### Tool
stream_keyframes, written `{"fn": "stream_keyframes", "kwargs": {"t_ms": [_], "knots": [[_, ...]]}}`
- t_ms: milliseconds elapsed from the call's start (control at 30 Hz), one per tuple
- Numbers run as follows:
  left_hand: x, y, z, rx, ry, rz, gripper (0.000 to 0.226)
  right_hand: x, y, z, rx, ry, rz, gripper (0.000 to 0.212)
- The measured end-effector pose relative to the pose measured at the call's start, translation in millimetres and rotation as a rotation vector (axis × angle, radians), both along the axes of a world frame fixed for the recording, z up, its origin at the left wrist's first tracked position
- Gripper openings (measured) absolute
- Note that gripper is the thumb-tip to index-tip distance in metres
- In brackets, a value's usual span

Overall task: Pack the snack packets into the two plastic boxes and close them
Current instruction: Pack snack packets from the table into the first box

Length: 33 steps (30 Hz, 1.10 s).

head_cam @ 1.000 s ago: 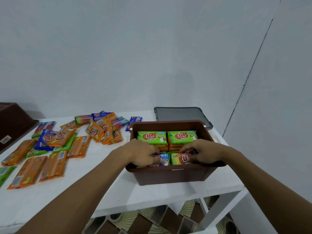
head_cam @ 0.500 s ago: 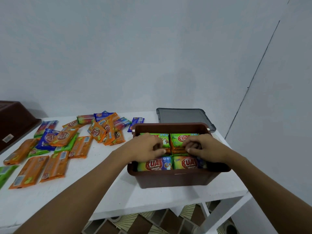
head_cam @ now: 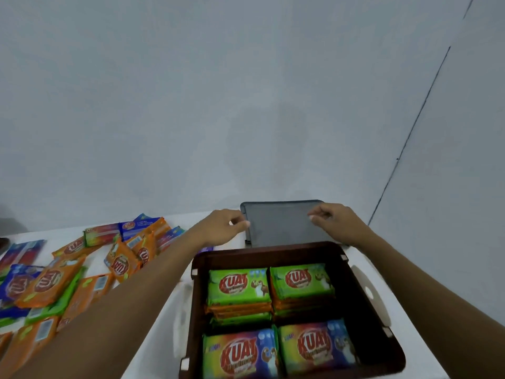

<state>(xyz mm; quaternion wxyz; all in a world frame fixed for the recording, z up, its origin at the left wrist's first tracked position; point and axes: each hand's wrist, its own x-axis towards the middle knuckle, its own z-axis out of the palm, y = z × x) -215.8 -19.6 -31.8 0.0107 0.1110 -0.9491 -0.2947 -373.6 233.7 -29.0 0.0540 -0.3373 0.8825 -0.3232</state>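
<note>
- A white table is set against a plain pale grey wall – a thin dark line runs down the wall at right.
- The brown box is placed open at the table's right end; snack packets are stacked inside in four piles.
- Loose packets are scattered at left.
- The grey lid is laid flat just behind the box.
- The left hand is held at the lid's left edge, the right hand over its right part – fingers curled; a grip cannot be confirmed.
</note>
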Motion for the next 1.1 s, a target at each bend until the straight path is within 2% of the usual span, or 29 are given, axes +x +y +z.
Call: {"fn": "stream_keyframes", "kwargs": {"t_ms": [67, 167, 333, 433, 533, 600, 700, 767, 833, 867, 1000, 1100], "knots": [[-23, -13, -6, 0.035, -0.141, 0.009, 0.040, -27, 0, -10, 0.079, -0.103, -0.017, 0.026], [-46, -24, -18, 0.252, -0.290, 0.122, 0.048, -53, 2, -27, 0.212, -0.186, -0.101, 0.041], [-70, -31, -29, 0.620, -0.331, 0.231, 0.058, -71, -5, -43, 0.353, -0.254, -0.158, 0.060], [-79, -27, -37, 0.807, -0.332, 0.234, 0.047, -78, -8, -49, 0.325, -0.311, -0.171, 0.062], [-82, -19, -36, 0.816, -0.323, 0.249, 0.023, -86, -10, -54, 0.292, -0.325, -0.272, 0.059], [-82, -23, -34, 0.761, -0.296, 0.309, 0.026, -88, -9, -55, 0.206, -0.429, -0.381, 0.056], [-79, -32, -26, 0.763, -0.160, 0.401, 0.036, -88, -9, -50, 0.032, -0.513, -0.416, 0.036], [-74, -37, -17, 0.787, 0.029, 0.436, 0.036, -82, -12, -37, -0.144, -0.487, -0.394, 0.045], [-58, -35, -2, 0.820, 0.253, 0.479, 0.022, -73, -12, -22, -0.302, -0.432, -0.385, 0.052], [-50, -35, 3, 0.849, 0.347, 0.498, 0.023, -70, -11, -15, -0.375, -0.420, -0.383, 0.053], [-6, -33, 15, 1.013, 0.576, 0.546, 0.051, -44, 1, 13, -0.614, -0.472, -0.270, 0.034], [29, -18, 23, 1.154, 0.642, 0.549, 0.060, -13, 16, 25, -0.713, -0.482, -0.217, 0.024]]}}
